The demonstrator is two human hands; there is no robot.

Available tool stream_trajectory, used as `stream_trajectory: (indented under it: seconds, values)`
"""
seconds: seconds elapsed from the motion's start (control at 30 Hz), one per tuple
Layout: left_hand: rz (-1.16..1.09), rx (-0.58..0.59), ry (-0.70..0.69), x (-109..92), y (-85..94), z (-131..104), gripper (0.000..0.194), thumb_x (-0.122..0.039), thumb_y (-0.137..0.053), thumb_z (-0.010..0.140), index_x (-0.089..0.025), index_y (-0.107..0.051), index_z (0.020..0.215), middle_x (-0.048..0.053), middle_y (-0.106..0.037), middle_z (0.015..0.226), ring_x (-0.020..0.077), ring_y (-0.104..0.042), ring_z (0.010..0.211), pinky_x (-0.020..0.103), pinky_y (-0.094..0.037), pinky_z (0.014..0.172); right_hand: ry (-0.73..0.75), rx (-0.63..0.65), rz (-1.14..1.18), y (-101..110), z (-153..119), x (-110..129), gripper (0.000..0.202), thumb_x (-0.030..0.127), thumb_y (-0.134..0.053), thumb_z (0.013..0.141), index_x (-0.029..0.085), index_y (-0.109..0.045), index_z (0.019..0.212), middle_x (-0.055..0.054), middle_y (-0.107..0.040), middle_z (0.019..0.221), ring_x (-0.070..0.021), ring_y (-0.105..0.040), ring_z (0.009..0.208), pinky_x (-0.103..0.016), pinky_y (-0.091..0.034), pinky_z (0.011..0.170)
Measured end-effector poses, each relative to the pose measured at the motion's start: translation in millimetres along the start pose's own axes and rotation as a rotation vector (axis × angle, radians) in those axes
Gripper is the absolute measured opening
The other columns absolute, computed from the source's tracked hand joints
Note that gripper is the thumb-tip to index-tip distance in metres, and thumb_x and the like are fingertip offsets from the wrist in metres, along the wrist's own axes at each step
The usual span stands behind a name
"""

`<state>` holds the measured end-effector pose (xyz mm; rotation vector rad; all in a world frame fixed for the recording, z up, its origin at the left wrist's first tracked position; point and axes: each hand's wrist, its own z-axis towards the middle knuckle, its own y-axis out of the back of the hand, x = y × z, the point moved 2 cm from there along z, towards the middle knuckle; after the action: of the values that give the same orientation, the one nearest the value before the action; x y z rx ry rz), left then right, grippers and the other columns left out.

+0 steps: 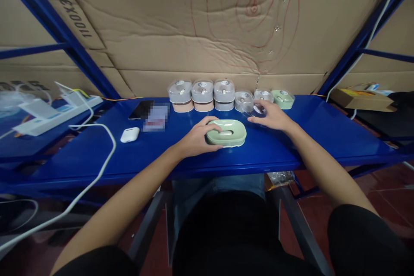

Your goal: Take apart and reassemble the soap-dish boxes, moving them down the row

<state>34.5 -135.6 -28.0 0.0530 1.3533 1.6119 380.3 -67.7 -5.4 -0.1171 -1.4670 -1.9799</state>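
A pale green oval soap box (229, 134) rests near the front of the blue table, without a cover. My left hand (202, 138) grips its left end, thumb on the near side and fingers over the top. To the upper right, my right hand (270, 115) is closed around a clear plastic lid (257, 114), which the fingers partly cover. Just beyond that lid are two more clear lids (243, 100) and a green box with a clear cover (283, 99).
Three stacks of lidded boxes (202, 95) in grey and peach line the back edge. At left lie a phone (141, 110), a blurred card (156, 117) and a white earbud case (130, 134). A white cable (111, 146) hangs over the left side. Cardboard (155, 21) stands behind.
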Motion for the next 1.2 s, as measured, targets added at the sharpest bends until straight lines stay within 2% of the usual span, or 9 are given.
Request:
stream_trajectory:
  seconds: [0.1,0.23,0.43,0.63,0.87,0.97,1.1,1.2]
  values:
    - [0.014,0.005,0.040,4.0,0.5,0.9,0.046,-0.044,-0.095,0.085,-0.028,-0.079,0.125,0.011,-0.061,0.162,0.0381,-0.063,0.153,0.058,-0.049,0.134,0.021,0.003,0.024,-3.0,0.0,1.5,0.092,0.078,-0.090,0.081,0.022,-0.073,0.152,-0.021,-0.082,0.139,-0.0479,-0.079,0.125,-0.072,-0.064,0.110]
    - [0.005,0.020,0.088,6.1,1.2,3.3,0.052,-0.046,-0.096,0.082,-0.029,-0.077,0.127,0.009,-0.068,0.152,0.0384,-0.067,0.147,0.057,-0.051,0.131,0.063,0.032,0.056,-8.0,-0.6,7.6,0.091,0.080,-0.089,0.080,0.023,-0.075,0.149,-0.020,-0.081,0.143,-0.0465,-0.078,0.127,-0.072,-0.063,0.111]
    - [-0.048,-0.035,0.135,1.9,0.8,6.0,0.087,-0.047,-0.096,0.076,-0.027,-0.061,0.152,0.012,-0.071,0.155,0.0409,-0.070,0.143,0.056,-0.056,0.125,0.093,-0.013,0.073,-7.1,-3.7,17.9,0.092,0.080,-0.087,0.082,0.024,-0.073,0.153,-0.019,-0.081,0.141,-0.0446,-0.079,0.122,-0.070,-0.064,0.108]
    - [-0.046,-0.042,0.196,1.0,-2.3,9.1,0.084,-0.056,-0.092,0.080,-0.024,-0.060,0.151,0.014,-0.073,0.150,0.0416,-0.071,0.140,0.058,-0.058,0.121,0.110,-0.034,0.081,-8.1,-4.6,22.0,0.093,0.079,-0.086,0.083,0.023,-0.072,0.155,-0.020,-0.081,0.143,-0.0438,-0.078,0.121,-0.069,-0.063,0.109]
    - [0.010,-0.017,0.154,1.6,-6.0,7.2,0.085,-0.056,-0.091,0.082,-0.026,-0.060,0.154,0.014,-0.068,0.160,0.0432,-0.063,0.151,0.058,-0.050,0.132,0.118,0.023,0.073,-13.5,-5.5,27.1,0.094,0.080,-0.086,0.083,0.022,-0.072,0.154,-0.019,-0.081,0.134,-0.0431,-0.078,0.118,-0.066,-0.064,0.107]
    - [0.082,0.004,0.157,-1.8,-7.4,7.4,0.086,-0.055,-0.087,0.084,-0.024,-0.058,0.158,0.016,-0.067,0.161,0.0447,-0.061,0.152,0.060,-0.048,0.133,0.133,0.021,0.103,-14.5,-6.7,29.5,0.094,0.080,-0.086,0.083,0.022,-0.071,0.157,-0.019,-0.080,0.142,-0.0424,-0.078,0.121,-0.066,-0.064,0.108]
    - [0.200,0.058,0.126,-9.8,-10.8,9.5,0.089,-0.049,-0.085,0.083,-0.020,-0.055,0.162,0.018,-0.066,0.164,0.0465,-0.061,0.151,0.062,-0.047,0.133,0.265,0.017,0.169,-18.1,-8.9,39.5,0.091,0.077,-0.087,0.087,0.025,-0.070,0.159,-0.019,-0.075,0.155,-0.0424,-0.076,0.130,-0.066,-0.062,0.113]
    - [0.174,0.075,0.136,-11.2,-13.4,10.3,0.097,-0.046,-0.084,0.083,-0.018,-0.048,0.170,0.020,-0.058,0.174,0.0465,-0.055,0.161,0.062,-0.041,0.139,0.395,0.060,0.204,-24.8,-11.5,49.7,0.087,0.073,-0.088,0.089,0.027,-0.070,0.161,-0.017,-0.076,0.151,-0.0402,-0.075,0.131,-0.063,-0.061,0.116]
